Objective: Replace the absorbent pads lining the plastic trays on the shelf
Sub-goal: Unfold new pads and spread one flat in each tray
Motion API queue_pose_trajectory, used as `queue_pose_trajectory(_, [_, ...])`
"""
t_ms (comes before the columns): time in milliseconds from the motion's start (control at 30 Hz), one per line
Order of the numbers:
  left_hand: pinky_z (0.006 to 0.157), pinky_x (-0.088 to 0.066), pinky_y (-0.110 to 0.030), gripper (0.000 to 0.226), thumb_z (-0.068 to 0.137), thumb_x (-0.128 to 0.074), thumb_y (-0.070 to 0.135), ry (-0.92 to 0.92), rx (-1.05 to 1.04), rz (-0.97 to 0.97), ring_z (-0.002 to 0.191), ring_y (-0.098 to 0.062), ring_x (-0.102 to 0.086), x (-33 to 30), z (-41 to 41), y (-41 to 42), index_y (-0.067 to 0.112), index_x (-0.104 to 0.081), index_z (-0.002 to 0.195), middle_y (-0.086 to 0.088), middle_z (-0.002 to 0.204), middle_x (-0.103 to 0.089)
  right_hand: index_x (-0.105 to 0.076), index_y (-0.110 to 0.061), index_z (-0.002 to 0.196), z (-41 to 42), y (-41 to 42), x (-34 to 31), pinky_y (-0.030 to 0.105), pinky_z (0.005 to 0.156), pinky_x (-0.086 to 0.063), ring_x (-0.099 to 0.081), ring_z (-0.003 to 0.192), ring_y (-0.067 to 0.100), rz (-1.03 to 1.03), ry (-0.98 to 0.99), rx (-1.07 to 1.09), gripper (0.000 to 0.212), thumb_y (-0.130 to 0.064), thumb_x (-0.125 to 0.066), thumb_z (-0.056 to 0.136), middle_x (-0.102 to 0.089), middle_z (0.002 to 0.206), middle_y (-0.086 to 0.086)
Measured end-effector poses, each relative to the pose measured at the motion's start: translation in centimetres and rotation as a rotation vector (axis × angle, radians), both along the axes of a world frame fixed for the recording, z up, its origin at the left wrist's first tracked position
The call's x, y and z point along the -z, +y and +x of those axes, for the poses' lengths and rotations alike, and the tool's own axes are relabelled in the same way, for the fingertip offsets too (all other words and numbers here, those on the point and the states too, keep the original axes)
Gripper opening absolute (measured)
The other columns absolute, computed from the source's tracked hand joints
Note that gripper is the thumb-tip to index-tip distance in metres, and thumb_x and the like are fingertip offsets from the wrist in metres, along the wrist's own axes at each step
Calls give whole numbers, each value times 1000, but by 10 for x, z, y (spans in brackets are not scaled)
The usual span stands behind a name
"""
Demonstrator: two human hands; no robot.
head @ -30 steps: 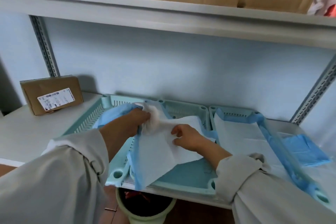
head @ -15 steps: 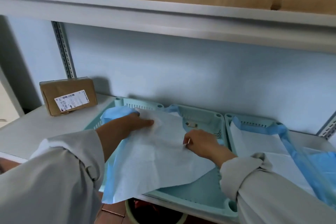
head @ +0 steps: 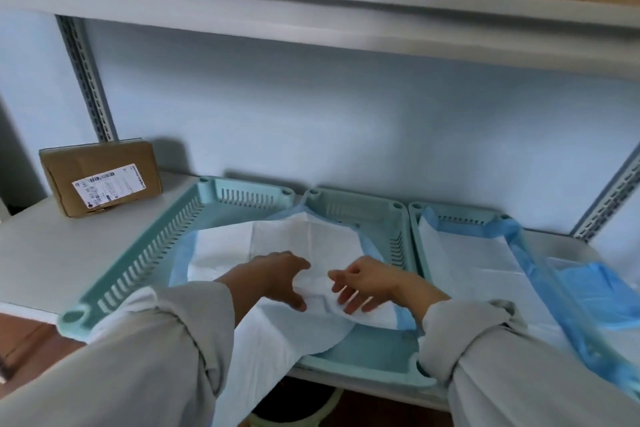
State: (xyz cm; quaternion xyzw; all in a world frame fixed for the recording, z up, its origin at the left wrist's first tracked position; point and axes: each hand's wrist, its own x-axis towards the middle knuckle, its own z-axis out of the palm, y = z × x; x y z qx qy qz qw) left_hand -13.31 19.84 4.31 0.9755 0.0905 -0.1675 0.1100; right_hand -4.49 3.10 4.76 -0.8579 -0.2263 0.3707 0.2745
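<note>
A person is part-way through lining the middle tray (head: 349, 208) on the shelf (head: 41, 253): a white, blue-edged pad (head: 304, 239) lies rumpled across the left tray (head: 145, 253) and the middle one, its near end hanging over the front. The left hand (head: 277, 274) lies on the pad, fingers bent on a fold, the right hand (head: 363, 282) pinches a crease; next the pad likely needs pulling flat and square. The right tray (head: 460, 215) holds a spread pad (head: 467, 263)
</note>
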Motion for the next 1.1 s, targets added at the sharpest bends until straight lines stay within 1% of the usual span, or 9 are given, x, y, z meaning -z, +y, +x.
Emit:
queue_pose_trajectory(133, [106,-37,-32,64,81,-69,40,-14,-9,57,127,-22,-45,15,10,-4,23,-44,137,-1,139,-48,-54,-2,127,26,-24,13,33,94,-44,-55,118,32,-191,-410,152,48,-34,-54,92,-57,130,17])
queue_pose_trajectory(233, [105,-38,-32,64,80,-68,50,14,-21,-33,124,-20,-47,16,16,-2,23,-47,134,1,136,-49,-44,-4,137,38,-35,25,32,99,-44,-52,120,29,-133,-249,254,63,-39,-60,88,-49,139,14])
queue_pose_trajectory(333, [107,-36,-31,63,83,-60,55,51,-45,-212,124,-20,-46,9,16,-2,22,-47,135,-1,137,-47,-38,0,139,36,-31,32,22,74,-49,-54,112,25,61,-80,379,64,-30,-65,88,-46,138,14])
queue_pose_trajectory(433, [104,-37,-29,56,85,-59,52,11,-71,-237,119,-20,-50,6,17,0,20,-52,131,-3,133,-51,-52,-5,133,39,-21,34,26,97,-42,-52,123,25,120,-266,343,55,-12,-71,82,-52,137,12])
queue_pose_trajectory(633, [96,-43,-32,40,89,-59,29,-26,-104,231,120,-21,-52,6,7,12,24,-52,128,-1,130,-54,-66,-20,113,36,-27,21,30,87,-46,-61,108,24,-100,-670,298,29,-22,-63,84,-65,116,3])
queue_pose_trajectory(767, [92,-47,-33,24,93,-49,26,-284,-62,289,115,-21,-55,-8,5,13,26,-58,115,1,123,-59,-58,-21,122,31,-37,15,36,95,-42,-48,124,27,-393,-926,13,48,-48,-62,83,-52,129,7])
queue_pose_trajectory(900, [87,-44,-31,20,95,-47,27,-567,110,249,111,-19,-56,-40,11,-2,27,-59,112,2,118,-60,-45,-16,140,11,-19,-1,31,108,-34,-45,129,18,259,-324,-17,60,-50,-53,91,-46,143,3])
queue_pose_trajectory(1033, [76,-38,-24,24,89,-50,13,-665,217,305,107,-18,-56,-57,13,0,29,-63,102,6,110,-62,-63,-7,120,12,-22,-1,28,89,-50,-65,96,20,138,-236,-135,40,-30,-66,88,-67,104,4])
queue_pose_trajectory(1100, [75,-38,-23,26,88,-50,12,-692,200,285,105,-17,-56,-61,12,3,29,-64,101,6,108,-62,-63,-12,122,15,-30,0,30,94,-50,-65,106,24,46,-231,-178,42,-28,-71,84,-67,114,7])
